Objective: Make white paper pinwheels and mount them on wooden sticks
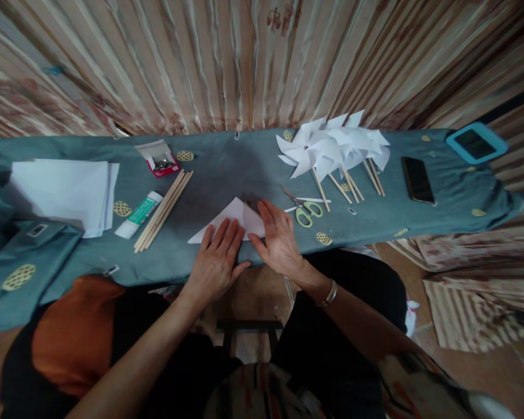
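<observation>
A sheet of white paper, folded into a triangle, lies near the table's front edge with its peak pointing away from me. My left hand rests flat on its left part, fingers stretched out. On the right corner lies my right hand, fingers extended and thumb apart, covering that corner. Just right of it are scissors with green handles, blades lying partly apart beside a thin white paper strip. Several finished white paper pinwheels on wooden sticks lie behind the scissors.
Left of the paper are wooden sticks, a glue stick, an open red box of small metal pins and stacked white sheets. A black phone and a blue-framed tablet lie right. Curtains hang behind the cloth-covered table.
</observation>
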`<state>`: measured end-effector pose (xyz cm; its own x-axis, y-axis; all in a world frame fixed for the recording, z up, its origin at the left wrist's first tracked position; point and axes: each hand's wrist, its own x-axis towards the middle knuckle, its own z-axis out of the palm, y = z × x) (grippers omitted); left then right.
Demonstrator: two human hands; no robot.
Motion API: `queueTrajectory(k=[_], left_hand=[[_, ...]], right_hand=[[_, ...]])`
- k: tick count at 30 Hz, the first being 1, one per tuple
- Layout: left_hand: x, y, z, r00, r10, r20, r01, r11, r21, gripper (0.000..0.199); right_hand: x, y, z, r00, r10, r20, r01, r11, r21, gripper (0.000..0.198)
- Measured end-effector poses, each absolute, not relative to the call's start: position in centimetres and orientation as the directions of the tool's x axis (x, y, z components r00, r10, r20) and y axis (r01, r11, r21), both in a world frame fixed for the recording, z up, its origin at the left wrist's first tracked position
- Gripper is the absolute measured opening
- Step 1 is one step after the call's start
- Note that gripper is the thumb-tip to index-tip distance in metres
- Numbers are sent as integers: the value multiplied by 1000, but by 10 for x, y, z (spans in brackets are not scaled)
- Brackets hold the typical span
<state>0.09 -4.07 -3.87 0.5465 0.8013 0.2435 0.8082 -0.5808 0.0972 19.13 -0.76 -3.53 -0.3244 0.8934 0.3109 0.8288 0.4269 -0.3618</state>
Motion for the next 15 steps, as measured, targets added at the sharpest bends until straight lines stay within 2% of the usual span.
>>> queueTrajectory(k=[9,15], left_hand=[[-18,-47,-37,508,840,192,834,-535,135,64],[-48,-62,-36,447,863,233,865,-484,134,67]], right_hand=[[228,-15,-41,-218,930,295,862,325,-389,58],[240,-18,-40,-210,938,275,866,310,-393,57]])
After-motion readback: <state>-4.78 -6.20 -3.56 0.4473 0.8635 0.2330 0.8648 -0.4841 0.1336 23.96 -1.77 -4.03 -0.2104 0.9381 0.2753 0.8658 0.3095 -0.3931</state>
